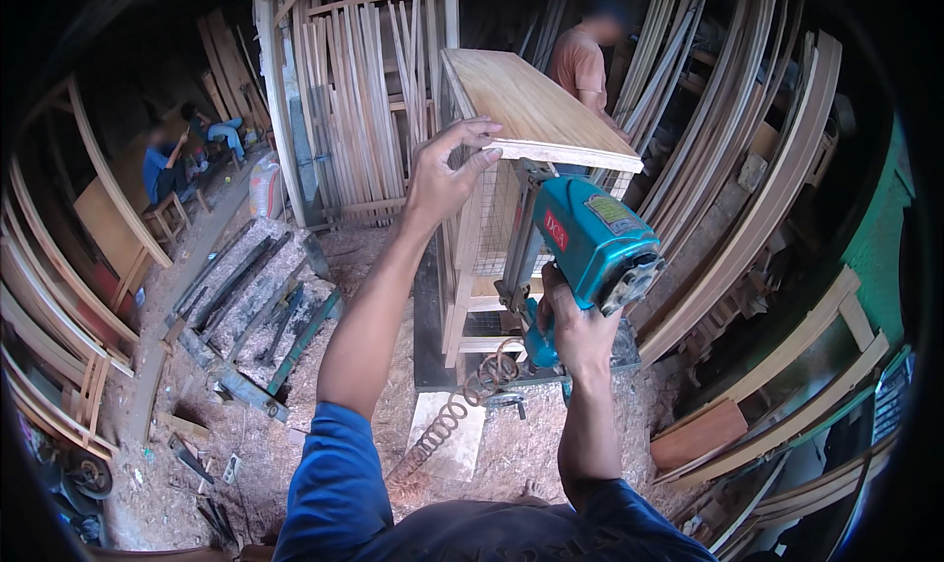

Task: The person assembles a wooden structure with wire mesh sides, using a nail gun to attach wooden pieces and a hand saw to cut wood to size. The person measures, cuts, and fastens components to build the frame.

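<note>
Arms [366,316] outstretched, left grip [447,171] spread on panel [546,110] corner, right grip [580,328] clasping nailer [590,237].

A teal nail gun [595,239] is tilting in front of a pale wooden cabinet [467,257], its metal nose [533,173] reaching close to the near edge of the flat top board [541,110]; contact is not showing clearly. The cabinet is standing upright, wire mesh [496,236] lining it beneath that smooth, light-brown board.
</note>
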`<action>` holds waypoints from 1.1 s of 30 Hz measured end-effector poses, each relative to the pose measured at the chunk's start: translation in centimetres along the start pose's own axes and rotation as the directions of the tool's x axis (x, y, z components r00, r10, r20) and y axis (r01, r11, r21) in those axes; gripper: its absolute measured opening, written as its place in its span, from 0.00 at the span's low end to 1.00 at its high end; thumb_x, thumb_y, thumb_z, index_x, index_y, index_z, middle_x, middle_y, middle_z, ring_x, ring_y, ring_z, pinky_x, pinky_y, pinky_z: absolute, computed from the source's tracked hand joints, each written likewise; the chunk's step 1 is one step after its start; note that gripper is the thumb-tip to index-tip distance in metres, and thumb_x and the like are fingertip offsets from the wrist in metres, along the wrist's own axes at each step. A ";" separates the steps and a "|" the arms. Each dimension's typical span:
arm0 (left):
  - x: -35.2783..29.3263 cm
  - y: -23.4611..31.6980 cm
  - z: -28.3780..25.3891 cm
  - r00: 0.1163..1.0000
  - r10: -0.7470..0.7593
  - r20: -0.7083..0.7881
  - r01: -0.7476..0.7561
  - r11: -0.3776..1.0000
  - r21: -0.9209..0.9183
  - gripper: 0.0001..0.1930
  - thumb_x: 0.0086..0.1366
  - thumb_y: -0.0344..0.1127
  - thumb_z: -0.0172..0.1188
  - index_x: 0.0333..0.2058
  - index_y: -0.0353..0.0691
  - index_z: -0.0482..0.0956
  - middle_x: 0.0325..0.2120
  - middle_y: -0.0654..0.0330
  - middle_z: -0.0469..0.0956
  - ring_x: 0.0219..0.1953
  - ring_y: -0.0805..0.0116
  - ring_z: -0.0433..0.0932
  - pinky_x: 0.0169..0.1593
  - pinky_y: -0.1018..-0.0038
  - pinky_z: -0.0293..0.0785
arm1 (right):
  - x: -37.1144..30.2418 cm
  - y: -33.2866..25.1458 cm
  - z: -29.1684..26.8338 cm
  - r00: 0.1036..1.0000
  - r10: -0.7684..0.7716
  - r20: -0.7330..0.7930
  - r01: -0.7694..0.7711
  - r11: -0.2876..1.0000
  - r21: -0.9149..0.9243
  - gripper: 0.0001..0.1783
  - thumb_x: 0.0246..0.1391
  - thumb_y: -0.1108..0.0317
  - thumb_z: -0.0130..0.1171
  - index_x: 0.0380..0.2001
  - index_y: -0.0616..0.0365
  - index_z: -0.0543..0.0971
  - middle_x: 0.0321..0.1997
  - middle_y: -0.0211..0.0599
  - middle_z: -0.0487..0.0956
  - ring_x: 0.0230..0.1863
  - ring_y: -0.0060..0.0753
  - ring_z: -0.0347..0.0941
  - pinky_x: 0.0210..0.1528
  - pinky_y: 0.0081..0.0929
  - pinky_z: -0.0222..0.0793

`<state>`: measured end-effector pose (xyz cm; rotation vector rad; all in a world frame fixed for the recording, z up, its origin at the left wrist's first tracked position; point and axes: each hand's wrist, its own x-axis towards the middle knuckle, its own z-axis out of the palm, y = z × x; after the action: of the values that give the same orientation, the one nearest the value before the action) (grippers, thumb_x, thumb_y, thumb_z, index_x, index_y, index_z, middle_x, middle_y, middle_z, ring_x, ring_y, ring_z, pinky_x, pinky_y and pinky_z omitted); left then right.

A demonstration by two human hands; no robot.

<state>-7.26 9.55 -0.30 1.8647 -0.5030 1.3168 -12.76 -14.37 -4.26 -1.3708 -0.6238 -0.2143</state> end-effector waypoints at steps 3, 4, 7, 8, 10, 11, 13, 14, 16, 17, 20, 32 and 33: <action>0.1 -0.5 -0.1 0.998 0.069 0.003 -0.069 0.997 0.024 0.08 0.60 0.29 0.68 0.36 0.35 0.80 0.46 0.53 0.83 0.57 0.58 0.77 0.62 0.62 0.70 | -0.5 0.6 -0.2 0.996 0.089 -0.013 -0.088 0.996 0.030 0.09 0.56 0.74 0.59 0.38 0.67 0.76 0.24 0.35 0.76 0.16 0.26 0.71 0.18 0.26 0.67; 0.1 -0.6 0.0 0.998 0.065 -0.009 -0.065 0.998 0.019 0.08 0.60 0.29 0.69 0.36 0.35 0.79 0.46 0.53 0.83 0.57 0.58 0.78 0.62 0.62 0.71 | -0.6 0.8 -0.3 0.993 0.114 -0.020 -0.113 0.993 0.043 0.08 0.56 0.73 0.59 0.38 0.67 0.76 0.23 0.35 0.76 0.16 0.27 0.71 0.18 0.26 0.66; -0.1 -0.9 0.1 0.997 0.069 -0.035 -0.069 0.997 0.024 0.09 0.59 0.28 0.69 0.36 0.35 0.79 0.46 0.54 0.84 0.55 0.58 0.79 0.60 0.61 0.72 | -0.8 1.4 -0.6 0.997 0.078 0.007 -0.078 0.997 0.008 0.08 0.56 0.73 0.59 0.37 0.66 0.76 0.22 0.35 0.75 0.15 0.26 0.71 0.18 0.26 0.66; -0.1 -1.0 0.2 0.995 0.092 -0.038 -0.091 0.995 0.037 0.09 0.59 0.28 0.69 0.36 0.35 0.78 0.45 0.54 0.84 0.54 0.57 0.79 0.60 0.61 0.72 | -0.9 1.6 -0.7 0.996 0.086 0.002 -0.086 0.996 0.004 0.07 0.56 0.74 0.59 0.37 0.66 0.76 0.22 0.35 0.75 0.15 0.26 0.71 0.18 0.26 0.66; 0.0 -1.2 0.1 0.989 0.140 -0.042 -0.138 0.989 0.059 0.09 0.59 0.28 0.69 0.37 0.36 0.78 0.44 0.54 0.84 0.53 0.56 0.80 0.58 0.61 0.73 | -1.0 2.0 -0.9 0.995 0.099 -0.009 -0.099 0.995 -0.004 0.07 0.56 0.74 0.59 0.37 0.65 0.76 0.21 0.34 0.75 0.15 0.26 0.71 0.18 0.25 0.66; 0.1 -1.2 0.1 0.986 0.163 -0.041 -0.160 0.985 0.068 0.10 0.58 0.28 0.69 0.37 0.36 0.78 0.43 0.55 0.84 0.53 0.56 0.81 0.58 0.61 0.74 | -1.1 2.3 -1.1 0.995 0.100 -0.016 -0.100 0.995 -0.007 0.07 0.56 0.74 0.59 0.37 0.65 0.76 0.21 0.34 0.75 0.15 0.26 0.71 0.18 0.25 0.66; 0.2 -1.3 0.1 0.976 0.216 -0.032 -0.211 0.970 0.117 0.09 0.59 0.28 0.68 0.37 0.36 0.78 0.43 0.54 0.84 0.52 0.56 0.81 0.58 0.61 0.74 | -1.2 2.9 -1.3 0.994 0.104 -0.029 -0.105 0.994 -0.015 0.07 0.57 0.74 0.59 0.37 0.65 0.76 0.22 0.34 0.75 0.16 0.26 0.71 0.17 0.25 0.66; 0.2 -1.3 0.0 0.968 0.249 -0.023 -0.242 0.957 0.158 0.09 0.61 0.27 0.68 0.38 0.36 0.77 0.44 0.53 0.84 0.52 0.56 0.81 0.59 0.61 0.74 | -1.3 3.3 -1.5 0.997 0.071 -0.030 -0.072 0.997 -0.039 0.07 0.57 0.74 0.60 0.37 0.65 0.76 0.22 0.34 0.75 0.16 0.26 0.71 0.17 0.25 0.66; 0.3 -1.3 0.1 0.949 0.316 -0.002 -0.307 0.923 0.234 0.08 0.62 0.26 0.66 0.38 0.36 0.77 0.44 0.53 0.84 0.52 0.56 0.81 0.59 0.61 0.74 | -1.6 4.1 -1.9 0.999 0.025 -0.027 -0.027 0.997 -0.075 0.07 0.58 0.73 0.60 0.38 0.65 0.76 0.22 0.34 0.75 0.16 0.26 0.71 0.17 0.25 0.66; 0.3 -1.3 0.2 0.937 0.348 0.013 -0.339 0.902 0.266 0.07 0.62 0.26 0.66 0.37 0.36 0.77 0.44 0.53 0.84 0.52 0.55 0.81 0.58 0.60 0.75 | -1.7 4.6 -2.2 1.000 0.015 -0.024 -0.017 0.996 -0.087 0.07 0.58 0.73 0.60 0.38 0.65 0.75 0.22 0.34 0.75 0.16 0.26 0.71 0.17 0.25 0.66; 0.3 -1.3 0.4 0.903 0.428 0.042 -0.412 0.834 0.366 0.06 0.60 0.23 0.65 0.35 0.36 0.78 0.43 0.55 0.83 0.51 0.54 0.81 0.57 0.60 0.77 | -3.1 5.9 -3.2 0.999 0.052 -0.017 -0.053 0.995 -0.087 0.08 0.59 0.72 0.60 0.39 0.65 0.75 0.22 0.34 0.75 0.16 0.25 0.71 0.17 0.26 0.66; 0.9 -1.2 -0.3 0.794 0.527 0.304 -0.583 0.516 0.628 0.14 0.53 0.19 0.64 0.35 0.48 0.82 0.45 0.65 0.82 0.50 0.59 0.83 0.47 0.68 0.87 | -7.6 10.4 -3.9 0.929 0.368 -0.034 -0.362 0.924 0.122 0.06 0.58 0.71 0.60 0.33 0.63 0.76 0.19 0.32 0.74 0.15 0.24 0.69 0.17 0.26 0.64; 0.9 -1.1 -0.5 0.788 0.530 0.315 -0.594 0.517 0.617 0.13 0.54 0.22 0.65 0.36 0.49 0.82 0.46 0.64 0.82 0.50 0.59 0.82 0.47 0.67 0.86 | -7.8 10.6 -3.9 0.927 0.375 -0.016 -0.369 0.919 0.140 0.06 0.58 0.71 0.60 0.33 0.63 0.76 0.19 0.32 0.74 0.14 0.24 0.69 0.17 0.26 0.64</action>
<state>-6.41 10.69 0.22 2.5058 -0.7903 2.0901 -12.75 -17.53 -17.64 -1.3232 -0.3245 0.1044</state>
